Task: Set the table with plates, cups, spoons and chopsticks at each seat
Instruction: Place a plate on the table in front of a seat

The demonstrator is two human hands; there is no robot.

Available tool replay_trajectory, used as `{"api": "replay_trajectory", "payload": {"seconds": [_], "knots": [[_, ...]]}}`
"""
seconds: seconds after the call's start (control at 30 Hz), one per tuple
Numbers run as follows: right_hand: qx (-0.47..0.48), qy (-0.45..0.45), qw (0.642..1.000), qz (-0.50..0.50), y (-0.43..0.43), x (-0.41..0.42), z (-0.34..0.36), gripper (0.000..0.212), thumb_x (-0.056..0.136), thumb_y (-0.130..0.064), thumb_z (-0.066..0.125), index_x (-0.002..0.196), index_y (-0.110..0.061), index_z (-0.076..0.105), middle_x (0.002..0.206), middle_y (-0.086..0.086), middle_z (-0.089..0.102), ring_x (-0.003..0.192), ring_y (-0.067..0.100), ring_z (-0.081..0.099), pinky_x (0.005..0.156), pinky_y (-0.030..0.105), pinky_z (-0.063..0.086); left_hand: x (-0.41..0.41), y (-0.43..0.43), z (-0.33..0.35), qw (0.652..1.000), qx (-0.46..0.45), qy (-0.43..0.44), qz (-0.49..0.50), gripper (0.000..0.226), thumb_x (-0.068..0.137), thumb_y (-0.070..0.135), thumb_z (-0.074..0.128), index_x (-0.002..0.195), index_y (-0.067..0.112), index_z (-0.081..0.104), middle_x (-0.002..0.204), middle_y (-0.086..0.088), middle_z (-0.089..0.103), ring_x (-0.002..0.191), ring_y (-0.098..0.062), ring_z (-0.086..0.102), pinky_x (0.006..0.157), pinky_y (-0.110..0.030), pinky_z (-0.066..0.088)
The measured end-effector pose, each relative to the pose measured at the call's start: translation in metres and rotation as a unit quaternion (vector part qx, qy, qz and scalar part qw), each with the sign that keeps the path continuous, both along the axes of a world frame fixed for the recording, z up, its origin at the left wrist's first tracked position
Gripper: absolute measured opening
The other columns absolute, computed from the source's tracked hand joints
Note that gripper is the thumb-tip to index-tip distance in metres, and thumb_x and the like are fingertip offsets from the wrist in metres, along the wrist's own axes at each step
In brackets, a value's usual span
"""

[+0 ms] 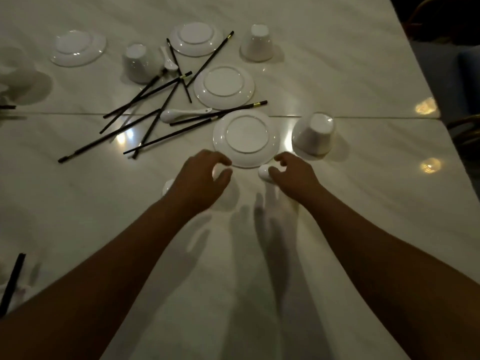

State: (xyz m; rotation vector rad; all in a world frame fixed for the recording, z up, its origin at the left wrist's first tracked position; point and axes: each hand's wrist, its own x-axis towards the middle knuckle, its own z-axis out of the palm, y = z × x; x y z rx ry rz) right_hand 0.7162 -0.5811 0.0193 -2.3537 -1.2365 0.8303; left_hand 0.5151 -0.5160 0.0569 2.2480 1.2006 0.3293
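Observation:
My left hand (201, 179) reaches down over a white cup (230, 194) near the table's middle, with fingers and thumb curled round its top. Most of the cup is hidden under the hand. My right hand (294, 175) pinches a white spoon (263, 173) by its bowl end, just below an upside-down plate (245, 137). Two more upside-down plates (224, 87) (196, 38) lie farther back, and another plate (78, 48) lies at the far left. Black chopsticks (145, 110) lie scattered to the left, with a loose spoon (181, 115) among them.
Upside-down cups stand at the right (313, 133), the back right (257, 42) and the back left (137, 62), the last with a spoon (167, 59) beside it. A chopstick (13, 281) lies at the lower left. The table edge (426, 81) and a chair (465, 74) are on the right.

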Motion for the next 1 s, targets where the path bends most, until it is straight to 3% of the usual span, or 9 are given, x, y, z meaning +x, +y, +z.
{"api": "replay_trajectory", "payload": {"seconds": [0.17,0.27,0.37,0.47,0.53,0.6,0.7,0.8,1.0], "knots": [[0.036,-0.054,0.997,0.028,0.058,0.013,-0.023,0.044,0.093,-0.029,0.050,0.135,-0.013,0.049,0.132,0.013,0.056,0.122,0.027,0.050,0.099,0.034,0.038,0.037,0.082,-0.023,0.998,-0.024,0.057,0.019,0.028,0.091,0.030,0.055,0.114,0.015,0.061,0.118,-0.006,0.061,0.111,-0.022,0.055,0.084,-0.023,0.033],[0.032,-0.106,0.994,0.025,0.078,0.016,-0.034,0.030,0.091,-0.028,0.047,0.111,-0.008,0.056,0.108,0.013,0.063,0.089,0.025,0.056,0.075,0.031,0.040,0.051,0.115,-0.041,0.985,-0.102,0.121,0.074,0.020,0.091,0.032,0.054,0.097,0.013,0.058,0.096,-0.005,0.061,0.099,-0.023,0.057,0.077,-0.027,0.036],[0.021,-0.161,0.986,0.033,0.084,0.013,-0.038,0.031,0.092,-0.031,0.046,0.106,-0.005,0.055,0.099,0.013,0.063,0.086,0.029,0.057,0.075,0.033,0.037,0.063,0.129,-0.052,0.982,-0.116,0.116,0.098,0.025,0.089,0.034,0.056,0.097,0.011,0.052,0.090,-0.004,0.055,0.088,-0.020,0.051,0.073,-0.029,0.036],[0.034,-0.168,0.985,0.033,0.085,0.011,-0.039,0.036,0.093,-0.035,0.045,0.111,-0.005,0.053,0.103,0.013,0.064,0.092,0.030,0.060,0.082,0.036,0.043,0.073,0.131,-0.060,0.978,-0.152,0.054,0.134,0.039,0.088,0.034,0.057,0.113,0.004,0.051,0.095,-0.007,0.061,0.089,-0.022,0.058,0.074,-0.033,0.045],[0.035,-0.168,0.985,0.030,0.085,0.010,-0.039,0.037,0.093,-0.036,0.045,0.111,-0.004,0.053,0.103,0.014,0.064,0.093,0.031,0.060,0.082,0.036,0.042,0.076,0.133,-0.062,0.964,-0.201,-0.011,0.175,0.041,0.087,0.031,0.059,0.114,0.001,0.052,0.082,-0.006,0.062,0.077,-0.019,0.060,0.066,-0.032,0.049],[0.031,-0.167,0.985,0.031,0.085,0.010,-0.038,0.038,0.093,-0.036,0.045,0.112,-0.004,0.053,0.105,0.014,0.063,0.095,0.033,0.060,0.085,0.037,0.041,0.076,0.138,-0.061,0.938,-0.261,-0.078,0.214,0.034,0.087,0.027,0.060,0.109,0.001,0.053,0.071,-0.002,0.055,0.064,-0.015,0.054,0.059,-0.028,0.045],[0.019,-0.167,0.985,0.037,0.085,0.009,-0.036,0.041,0.094,-0.038,0.043,0.115,-0.004,0.052,0.109,0.014,0.062,0.099,0.033,0.059,0.089,0.038,0.040,0.073,0.144,-0.057,0.894,-0.346,-0.139,0.250,0.011,0.089,0.021,0.060,0.092,0.012,0.053,0.074,-0.003,0.051,0.063,-0.013,0.050,0.059,-0.027,0.043],[0.014,-0.143,0.990,0.017,0.084,0.009,-0.031,0.040,0.094,-0.037,0.043,0.114,-0.003,0.053,0.108,0.014,0.062,0.099,0.033,0.058,0.086,0.036,0.040,0.072,0.146,-0.051,0.846,-0.413,-0.179,0.285,0.007,0.089,0.012,0.059,0.082,0.012,0.059,0.075,-0.005,0.056,0.062,-0.013,0.051,0.058,-0.025,0.045],[0.050,-0.044,0.997,-0.042,0.076,0.012,-0.020,0.034,0.092,-0.031,0.047,0.112,-0.006,0.056,0.110,0.013,0.063,0.101,0.029,0.057,0.077,0.027,0.035,0.077,0.128,-0.009,0.832,-0.444,-0.266,0.201,0.013,0.094,0.007,0.050,0.099,0.003,0.062,0.090,-0.009,0.062,0.079,-0.018,0.060,0.061,-0.030,0.056]]}}
